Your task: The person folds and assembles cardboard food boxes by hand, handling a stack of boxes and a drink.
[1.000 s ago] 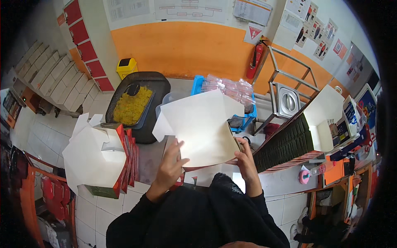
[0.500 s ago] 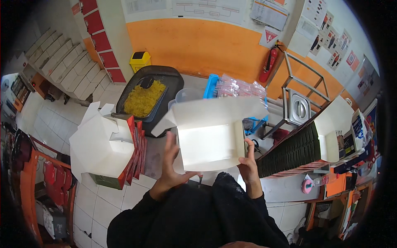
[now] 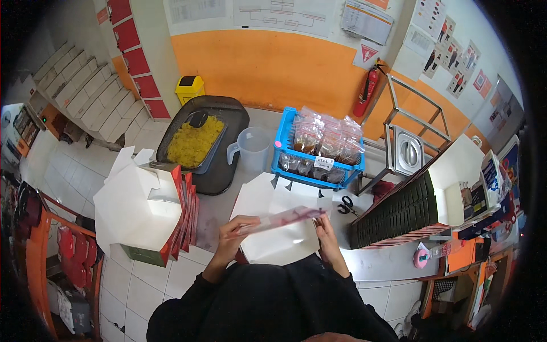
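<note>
An open white cardboard takeaway box [image 3: 279,248] sits at the table's near edge, close against my body. Its notched lid panel [image 3: 273,196] spreads out behind it. Across the box my two hands hold a blurred pale strip with dark red marks [image 3: 279,221]; I cannot tell whether it is part of the box. The fingers of my left hand [image 3: 231,236] are closed on the strip's left end. At its right end my right hand [image 3: 329,242] grips with thumb and fingers, beside the box's right wall.
Folded-open boxes [image 3: 142,205] stand at the left, a long stack of nested boxes [image 3: 393,222] at the right. Behind are a black tray [image 3: 228,171] with yellow food [image 3: 196,139], a clear jug [image 3: 253,149], a blue basket [image 3: 279,154] of filled plastic bags [image 3: 327,137], and black scissors [image 3: 346,205].
The box has come down from raised in my hands to the table's near edge, its lid laid back. Both hands have closed on the pale strip. The jug and blue basket are now uncovered.
</note>
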Demonstrator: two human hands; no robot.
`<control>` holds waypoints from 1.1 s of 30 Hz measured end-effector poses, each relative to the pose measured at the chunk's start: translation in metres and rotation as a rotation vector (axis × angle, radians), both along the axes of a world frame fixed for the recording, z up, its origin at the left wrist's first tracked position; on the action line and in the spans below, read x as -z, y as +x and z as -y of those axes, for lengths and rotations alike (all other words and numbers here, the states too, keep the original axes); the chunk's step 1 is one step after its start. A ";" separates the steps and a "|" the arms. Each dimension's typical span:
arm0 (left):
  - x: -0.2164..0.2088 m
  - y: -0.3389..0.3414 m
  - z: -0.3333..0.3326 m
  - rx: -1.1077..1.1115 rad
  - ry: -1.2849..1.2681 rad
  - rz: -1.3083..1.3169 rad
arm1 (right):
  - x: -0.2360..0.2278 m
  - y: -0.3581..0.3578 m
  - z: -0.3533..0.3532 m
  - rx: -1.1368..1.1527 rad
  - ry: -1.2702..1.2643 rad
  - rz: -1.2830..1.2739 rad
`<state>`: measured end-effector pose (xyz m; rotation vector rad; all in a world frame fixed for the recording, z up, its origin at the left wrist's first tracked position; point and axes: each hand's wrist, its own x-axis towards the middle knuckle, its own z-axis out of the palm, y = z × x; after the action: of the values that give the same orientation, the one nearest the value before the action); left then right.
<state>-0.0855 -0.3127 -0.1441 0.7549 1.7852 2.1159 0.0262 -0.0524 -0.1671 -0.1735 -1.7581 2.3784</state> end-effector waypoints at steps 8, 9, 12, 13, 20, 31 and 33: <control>0.006 0.012 -0.012 0.018 -0.053 0.034 | 0.000 0.010 0.010 0.176 0.045 0.332; 0.004 0.018 -0.015 -0.141 -0.086 0.271 | -0.009 0.007 0.012 0.179 0.042 0.334; 0.006 0.015 -0.017 -0.172 -0.071 0.201 | -0.039 0.005 0.027 0.222 -0.042 0.454; 0.005 0.013 -0.017 -0.207 -0.081 0.164 | -0.028 0.006 0.022 0.226 -0.041 0.455; -0.013 -0.008 -0.020 -0.375 0.115 0.342 | -0.027 0.010 0.001 -0.099 0.020 0.270; -0.037 -0.007 -0.002 -0.182 -0.193 0.409 | -0.046 -0.021 0.000 0.130 0.092 0.089; -0.032 -0.004 -0.004 -0.211 0.099 -0.064 | -0.073 -0.032 0.002 0.142 0.142 0.008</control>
<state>-0.0890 -0.3085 -0.1123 0.6930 1.8792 2.3544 -0.0055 -0.0549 -0.0945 -0.2788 -1.8446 2.1498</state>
